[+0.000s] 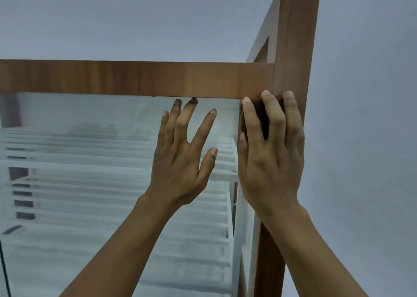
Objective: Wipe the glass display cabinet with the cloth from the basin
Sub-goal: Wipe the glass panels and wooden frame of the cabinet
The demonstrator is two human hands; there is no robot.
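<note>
Your left hand (180, 161) lies flat on the cabinet glass (90, 120), fingers spread apart. Just right of it, your right hand (270, 156) presses the dark cloth (260, 115) under straight, slightly parted fingers against the wooden frame (135, 78) at its top right corner.

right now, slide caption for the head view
Left hand flat on glass panel; right hand presses dark cloth into wooden frame corner

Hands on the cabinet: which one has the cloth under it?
The right hand, at the wooden corner: a dark cloth shows between its fingers. The left hand lies spread on the glass, bare.
</note>
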